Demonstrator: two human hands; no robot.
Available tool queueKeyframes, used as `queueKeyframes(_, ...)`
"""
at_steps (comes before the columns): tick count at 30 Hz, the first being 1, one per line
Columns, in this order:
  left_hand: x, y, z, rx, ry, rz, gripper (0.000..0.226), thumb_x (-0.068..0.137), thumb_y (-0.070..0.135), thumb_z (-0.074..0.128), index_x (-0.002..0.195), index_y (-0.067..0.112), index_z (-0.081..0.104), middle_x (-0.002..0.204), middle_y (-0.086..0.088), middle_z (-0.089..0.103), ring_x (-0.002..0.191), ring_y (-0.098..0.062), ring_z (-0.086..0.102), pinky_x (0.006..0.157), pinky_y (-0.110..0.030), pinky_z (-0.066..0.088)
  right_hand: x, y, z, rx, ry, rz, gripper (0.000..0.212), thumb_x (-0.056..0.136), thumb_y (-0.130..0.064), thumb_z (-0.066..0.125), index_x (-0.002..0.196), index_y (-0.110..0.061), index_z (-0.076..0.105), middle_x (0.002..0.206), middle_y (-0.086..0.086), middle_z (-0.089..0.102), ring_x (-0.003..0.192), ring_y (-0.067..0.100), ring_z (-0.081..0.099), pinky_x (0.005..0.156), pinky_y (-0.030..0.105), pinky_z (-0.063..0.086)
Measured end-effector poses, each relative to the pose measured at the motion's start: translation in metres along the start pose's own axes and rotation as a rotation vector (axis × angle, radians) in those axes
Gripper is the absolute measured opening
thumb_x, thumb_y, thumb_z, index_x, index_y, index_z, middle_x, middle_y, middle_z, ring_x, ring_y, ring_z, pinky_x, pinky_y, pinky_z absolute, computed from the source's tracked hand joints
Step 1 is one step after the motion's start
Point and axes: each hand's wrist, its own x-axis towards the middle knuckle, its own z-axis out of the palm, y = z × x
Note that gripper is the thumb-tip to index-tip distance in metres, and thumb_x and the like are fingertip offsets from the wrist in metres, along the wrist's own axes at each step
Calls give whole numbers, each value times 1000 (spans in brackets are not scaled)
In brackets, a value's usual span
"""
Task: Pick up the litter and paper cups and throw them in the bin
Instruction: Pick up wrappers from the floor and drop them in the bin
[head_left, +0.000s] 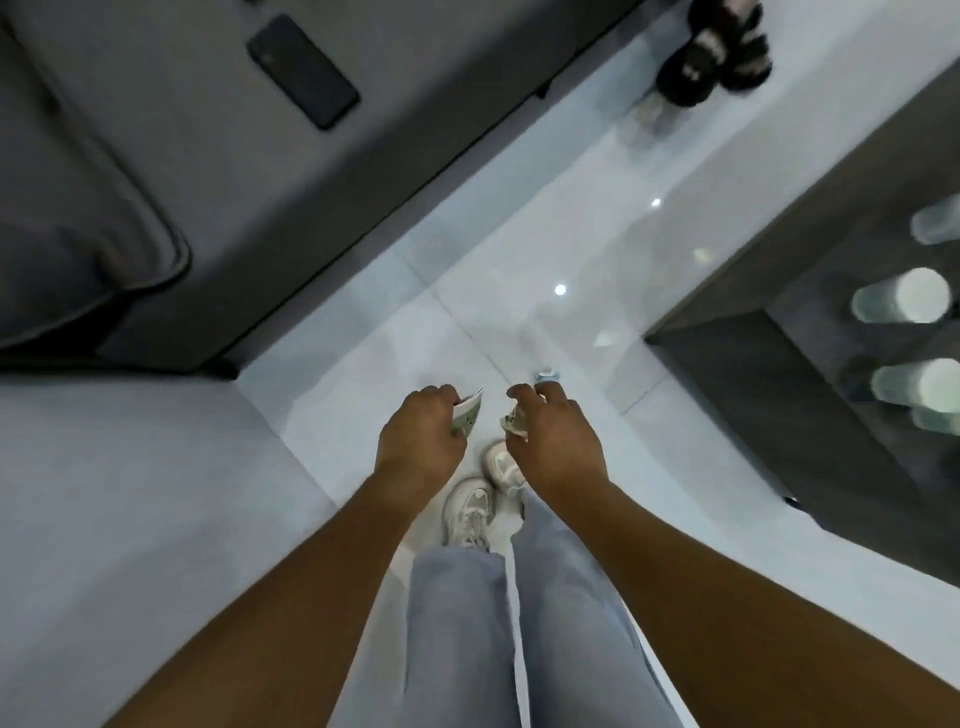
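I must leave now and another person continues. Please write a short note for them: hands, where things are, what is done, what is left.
Left hand: grips a piece of paper litter.
Right hand: grips a crumpled scrap.
Paper cups: several stand on the dark table at the right, untouched.
One small scrap on the floor, just beyond the right hand.
Done: two pieces picked up.
Left: bin them (no bin in view), then the floor scrap and the cups.
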Motion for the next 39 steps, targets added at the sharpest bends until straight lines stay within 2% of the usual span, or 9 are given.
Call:
queueKeyframes(5, -35, 69, -39, 68, -98, 171, 9, 80, 13, 56, 88, 15, 54, 93, -4, 58, 89, -24, 57, 66, -30, 43, -83, 24, -57, 151, 93, 183, 47, 92, -23, 59, 137, -26, 46, 141, 2, 44, 117, 23, 53, 94, 31, 50)
queueKeyframes(8, -52, 119, -54, 168, -169, 282, 7, 79, 13, 55, 82, 17, 50, 89, -2, 58, 85, -25, 58, 65, -31, 45, -131, 53, -81, 239, 160, 318, 46, 92, -21, 58, 137, -28, 46, 140, 0, 44, 117, 22, 53, 93, 31, 51)
queueKeyframes(12, -72, 193, -57, 281, -220, 426, 12, 78, 13, 56, 89, 16, 54, 92, -1, 59, 83, -23, 56, 62, -28, 43, -188, 97, -99, 358, 265, 466, 45, 93, -19, 57, 136, -27, 48, 140, -1, 45, 117, 21, 53, 93, 30, 51)
queueKeyframes(16, -98, 269, -36, 401, -266, 587, 14, 80, 14, 57, 94, 13, 56, 95, -4, 59, 85, -25, 57, 68, -33, 47, -244, 147, -106, 472, 361, 590, 44, 92, -21, 58, 134, -28, 49, 139, -1, 45, 117, 21, 54, 90, 31, 52)
queueKeyframes(19, -130, 328, -5, 436, -302, 669, 13, 80, 12, 57, 92, 13, 56, 94, -6, 62, 85, -27, 59, 69, -32, 48, -287, 189, -108, 551, 424, 676, 46, 91, -22, 60, 135, -28, 48, 139, -1, 45, 116, 20, 54, 92, 30, 52)
queueKeyframes(24, -196, 424, 73, 481, -380, 801, 20, 81, 16, 62, 101, 17, 60, 101, -5, 63, 91, -25, 60, 77, -33, 52, -367, 280, -109, 670, 503, 781, 46, 91, -20, 59, 136, -25, 48, 138, 1, 46, 114, 21, 55, 94, 28, 50)
queueKeyframes(28, -260, 505, 157, 554, -434, 909, 17, 82, 19, 63, 97, 16, 57, 102, -5, 63, 91, -24, 60, 74, -32, 49, -442, 376, -107, 703, 551, 846, 48, 91, -20, 58, 137, -25, 46, 137, 2, 45, 115, 22, 54, 94, 31, 49)
queueKeyframes(33, -333, 596, 244, 637, -458, 1030, 19, 85, 20, 62, 102, 15, 57, 106, -4, 62, 94, -22, 60, 74, -30, 48, -522, 482, -105, 729, 576, 898, 48, 90, -19, 57, 137, -24, 45, 134, 3, 45, 113, 23, 53, 90, 32, 50)
queueKeyframes(39, -380, 682, 315, 677, -502, 1042, 17, 81, 17, 59, 99, 15, 57, 98, -2, 61, 86, -22, 60, 65, -28, 44, -574, 578, -104, 828, 635, 944, 47, 89, -21, 59, 135, -24, 47, 130, 3, 46, 110, 24, 55, 89, 31, 49)
